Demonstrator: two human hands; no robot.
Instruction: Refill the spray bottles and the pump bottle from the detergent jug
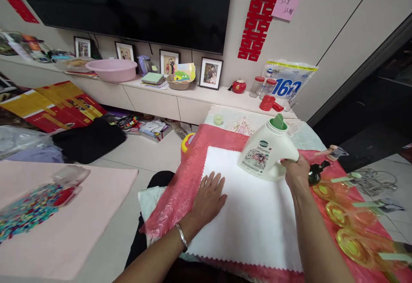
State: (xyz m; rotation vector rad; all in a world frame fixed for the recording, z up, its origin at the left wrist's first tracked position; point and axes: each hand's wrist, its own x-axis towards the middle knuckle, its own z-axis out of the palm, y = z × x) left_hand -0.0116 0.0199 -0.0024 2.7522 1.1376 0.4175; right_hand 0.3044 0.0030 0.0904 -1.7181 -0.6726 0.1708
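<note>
My right hand [296, 172] is wrapped round the handle of a cream detergent bottle [257, 154]. The bottle leans a little, its green spout showing with no cap on it, and its base is at or just over a white sheet with zigzag edges [244, 218]; I cannot tell whether it touches. Flat on the sheet's left part lies my left hand [210, 195], fingers stretched out, a silver bangle on the wrist. A small pale green cap [218, 120] sits beyond the sheet, near the table's far edge.
Yellow glass vessels [337, 214] and a dark green bottle [317, 173] lie along the right side on the red plastic cover [174, 201]. At left, colourful small pieces [32, 210] are spread on a pink sheet [77, 240]. A cabinet with a pink basin [112, 70] stands behind.
</note>
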